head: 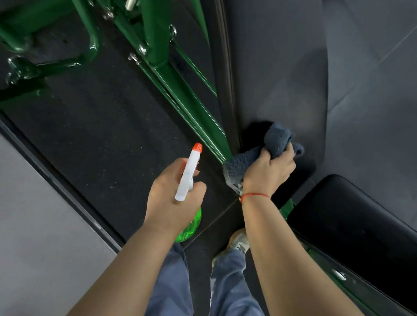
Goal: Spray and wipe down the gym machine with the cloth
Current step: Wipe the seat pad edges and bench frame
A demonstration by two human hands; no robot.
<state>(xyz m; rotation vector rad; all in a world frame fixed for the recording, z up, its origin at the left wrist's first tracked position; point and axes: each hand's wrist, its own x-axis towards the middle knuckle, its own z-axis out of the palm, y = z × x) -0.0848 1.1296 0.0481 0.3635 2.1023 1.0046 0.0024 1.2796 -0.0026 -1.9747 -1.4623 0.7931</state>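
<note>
The right hand (269, 173) squeezes a fuzzy blue-grey cloth (277, 138) against the dark pad (277, 71). Just beside it, the left hand (168, 200) grips a green spray bottle (188, 174).

A black mat (101, 143) is laid at nine o'clock, edged by a grey floor (26, 213) at eight. Blue trousers (170, 291) and a pale shoe (240, 242) are seen at six.

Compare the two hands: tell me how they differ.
The left hand grips the spray bottle over the floor; the right hand holds the grey cloth at the dark pad. Only the right wrist wears a red string. Both are curled round something.
</note>
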